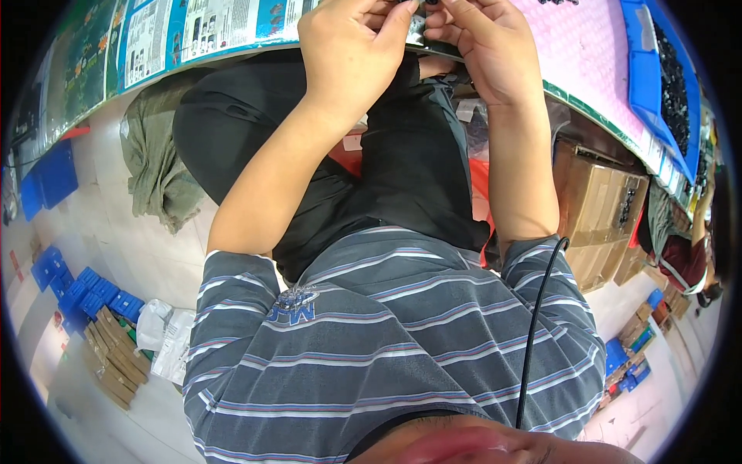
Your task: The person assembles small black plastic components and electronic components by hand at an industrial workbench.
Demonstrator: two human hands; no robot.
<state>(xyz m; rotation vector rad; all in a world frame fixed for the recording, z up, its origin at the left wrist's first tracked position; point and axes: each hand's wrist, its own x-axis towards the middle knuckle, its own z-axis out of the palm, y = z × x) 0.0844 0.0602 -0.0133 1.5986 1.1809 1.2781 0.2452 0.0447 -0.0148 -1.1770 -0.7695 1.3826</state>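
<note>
At the table's front edge, both hands are raised close together at the top of the head view. My left hand (pixel 352 50) is closed, thumb and fingers pinching at a small black part (pixel 430 3). Opposite it, my right hand (pixel 498 50) has its thumb and forefinger on the same small dark piece or one right beside it. The fingertips are partly cut off by the picture's upper edge, so the part's exact shape cannot be made out. A bit of clear, shiny plastic (pixel 416 31) shows between the hands.
Printed sheets (pixel 224 27) cover the table's left side; pink bubble wrap (pixel 583 46) lies on the right. Beyond it stands a blue bin (pixel 643 69) of small black parts (pixel 672 93). Cardboard boxes (pixel 607 209) stand below, and another person (pixel 684 259) is at far right.
</note>
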